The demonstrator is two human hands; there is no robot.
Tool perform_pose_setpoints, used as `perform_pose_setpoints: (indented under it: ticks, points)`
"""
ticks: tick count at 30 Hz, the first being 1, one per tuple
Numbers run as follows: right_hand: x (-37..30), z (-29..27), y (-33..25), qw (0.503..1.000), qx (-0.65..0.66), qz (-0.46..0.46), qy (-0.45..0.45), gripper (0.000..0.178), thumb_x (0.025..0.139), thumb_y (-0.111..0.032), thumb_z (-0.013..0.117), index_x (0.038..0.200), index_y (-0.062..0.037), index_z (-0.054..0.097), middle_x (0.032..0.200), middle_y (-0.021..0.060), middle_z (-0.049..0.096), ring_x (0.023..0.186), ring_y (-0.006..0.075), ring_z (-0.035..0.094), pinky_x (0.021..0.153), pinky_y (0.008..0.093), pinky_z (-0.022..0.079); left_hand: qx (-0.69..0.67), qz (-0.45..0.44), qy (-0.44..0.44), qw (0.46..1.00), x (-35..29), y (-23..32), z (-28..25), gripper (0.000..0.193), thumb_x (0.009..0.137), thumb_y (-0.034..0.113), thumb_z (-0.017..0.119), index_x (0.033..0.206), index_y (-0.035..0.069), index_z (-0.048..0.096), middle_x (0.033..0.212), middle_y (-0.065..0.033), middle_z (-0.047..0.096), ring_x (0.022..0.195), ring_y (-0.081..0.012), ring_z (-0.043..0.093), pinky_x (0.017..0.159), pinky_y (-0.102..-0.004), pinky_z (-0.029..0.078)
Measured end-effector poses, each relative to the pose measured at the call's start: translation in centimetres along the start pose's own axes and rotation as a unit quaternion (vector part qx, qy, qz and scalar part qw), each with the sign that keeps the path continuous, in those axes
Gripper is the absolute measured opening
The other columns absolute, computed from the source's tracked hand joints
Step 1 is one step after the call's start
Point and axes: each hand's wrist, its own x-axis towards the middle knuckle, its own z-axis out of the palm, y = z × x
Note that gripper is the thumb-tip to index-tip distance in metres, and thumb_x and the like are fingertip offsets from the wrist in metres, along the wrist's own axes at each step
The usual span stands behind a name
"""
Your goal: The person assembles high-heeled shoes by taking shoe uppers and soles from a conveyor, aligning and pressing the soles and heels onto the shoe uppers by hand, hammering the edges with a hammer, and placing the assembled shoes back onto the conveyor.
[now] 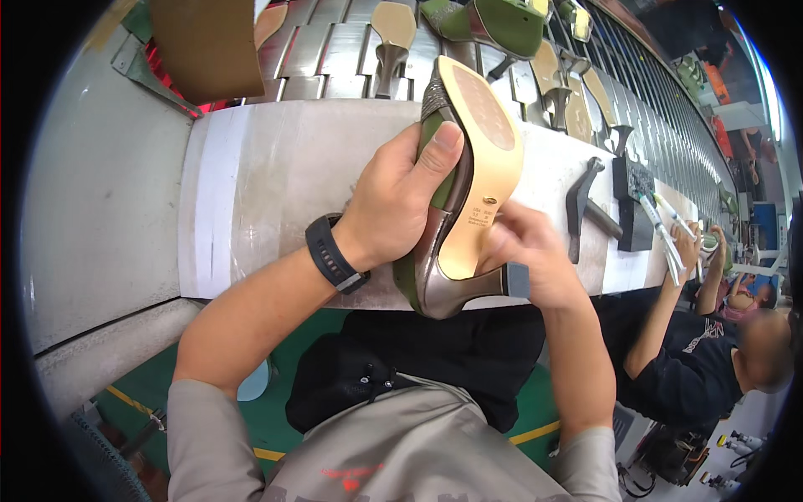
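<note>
My left hand (397,197) grips a green and metallic high-heeled shoe (473,159) by its side, with the tan sole turned up toward me. A black band sits on that wrist. My right hand (527,255) holds the shoe near the heel end, fingers against the sole's edge by the dark heel tip (517,280). The shoe hangs just above the near edge of a pale worktable (268,184).
A dark hammer (581,205) lies on the table to the right. Behind it runs a slatted conveyor (326,50) carrying more shoes and soles. A person in a dark shirt (694,368) works at my right. A brown board (205,46) leans at the upper left.
</note>
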Motion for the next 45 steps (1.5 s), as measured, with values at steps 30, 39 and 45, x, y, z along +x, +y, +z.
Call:
perform_pose_setpoints:
  ticks: [30, 39, 45]
  points:
    - [1.0, -2.1, 1.8, 0.988, 0.053, -0.04, -0.142, 0.058, 0.095, -0.037, 0.087, 0.129, 0.0052, 0.066, 0.112, 0.0101, 0.075, 0.102, 0.0154, 0.07, 0.091, 0.0339, 0.059, 0.235, 0.028, -0.046, 0.971, 0.6, -1.1, 1.9, 0.06, 0.112, 0.058, 0.052, 0.111, -0.002, 0.057, 0.089, -0.0116, 0.07, 0.081, -0.0171, 0.067, 0.073, -0.0336, 0.054]
    - [0.6, -1.8, 0.9, 0.988, 0.064, 0.01, -0.141, 0.067, 0.092, -0.032, 0.09, 0.138, 0.0045, 0.057, 0.118, 0.0104, 0.073, 0.105, 0.0161, 0.07, 0.091, 0.0329, 0.059, 0.343, 0.044, -0.017, 0.938, 0.1, -0.1, 2.9, 0.068, 0.107, 0.064, 0.057, 0.109, -0.004, 0.057, 0.082, -0.0196, 0.072, 0.073, -0.0371, 0.073, 0.066, -0.0444, 0.057]
    - [0.5, -1.6, 0.5, 0.984, 0.112, 0.042, -0.13, 0.069, 0.091, -0.027, 0.09, 0.14, 0.0039, 0.053, 0.118, 0.0096, 0.071, 0.105, 0.0155, 0.069, 0.091, 0.0333, 0.06, 0.419, 0.032, -0.02, 0.907, 0.4, 0.5, 3.4, 0.074, 0.104, 0.069, 0.056, 0.107, -0.006, 0.057, 0.079, -0.0225, 0.07, 0.071, -0.0422, 0.073, 0.063, -0.0489, 0.057]
